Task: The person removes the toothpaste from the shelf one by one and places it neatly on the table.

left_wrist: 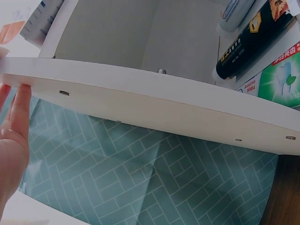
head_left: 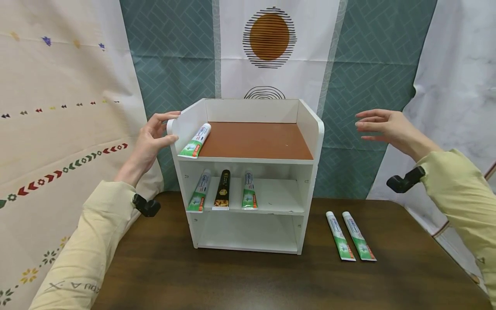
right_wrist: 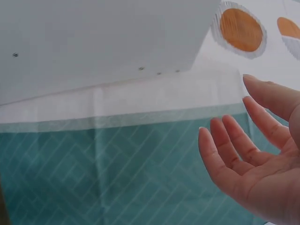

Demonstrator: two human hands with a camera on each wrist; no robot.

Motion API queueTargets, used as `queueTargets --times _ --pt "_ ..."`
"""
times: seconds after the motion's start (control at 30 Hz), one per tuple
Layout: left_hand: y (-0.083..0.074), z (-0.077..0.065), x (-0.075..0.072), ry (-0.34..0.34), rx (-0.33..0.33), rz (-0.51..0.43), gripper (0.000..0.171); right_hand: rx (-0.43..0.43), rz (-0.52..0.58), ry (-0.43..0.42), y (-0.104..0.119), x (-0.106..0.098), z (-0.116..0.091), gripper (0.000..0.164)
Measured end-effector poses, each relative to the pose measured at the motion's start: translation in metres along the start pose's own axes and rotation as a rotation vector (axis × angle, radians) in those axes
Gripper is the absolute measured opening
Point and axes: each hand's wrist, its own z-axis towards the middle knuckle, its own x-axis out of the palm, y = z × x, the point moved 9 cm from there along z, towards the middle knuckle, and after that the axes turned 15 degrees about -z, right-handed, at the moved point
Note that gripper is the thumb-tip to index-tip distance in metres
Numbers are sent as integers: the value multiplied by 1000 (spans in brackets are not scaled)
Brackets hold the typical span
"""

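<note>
In the head view my left hand (head_left: 145,142) holds the upper left side of a small white shelf (head_left: 310,172); the thumb lies at the panel's front edge and the fingers at its upper corner. The left wrist view shows fingers (left_wrist: 19,112) against that panel's outer face. My right hand (head_left: 389,129) hovers in the air right of the shelf, holding nothing, fingers loosely extended. A green-and-white toothpaste tube (head_left: 195,141) leans on the brown top. On the middle tier stand a green-and-white tube (head_left: 199,191), a black toothpaste tube (head_left: 222,189) and another green-and-white tube (head_left: 249,190).
Two green-and-white toothpaste tubes (head_left: 341,237) lie side by side on the dark wooden table (head_left: 240,280), right of the shelf. Behind the shelf hangs a teal-and-white patterned cloth (head_left: 174,51); pale cloths hang at both sides.
</note>
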Motion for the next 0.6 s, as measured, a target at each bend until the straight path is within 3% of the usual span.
queueTargets --times 0.3,0.43,0.6 --pt "0 0 0 4 10 -6 42 15 3 13 42 -4 17 39" --pt "0 0 0 8 11 -7 43 8 -46 28 61 3 25 42" --pt "1 0 0 7 7 -8 44 -9 -32 53 85 19 35 42"
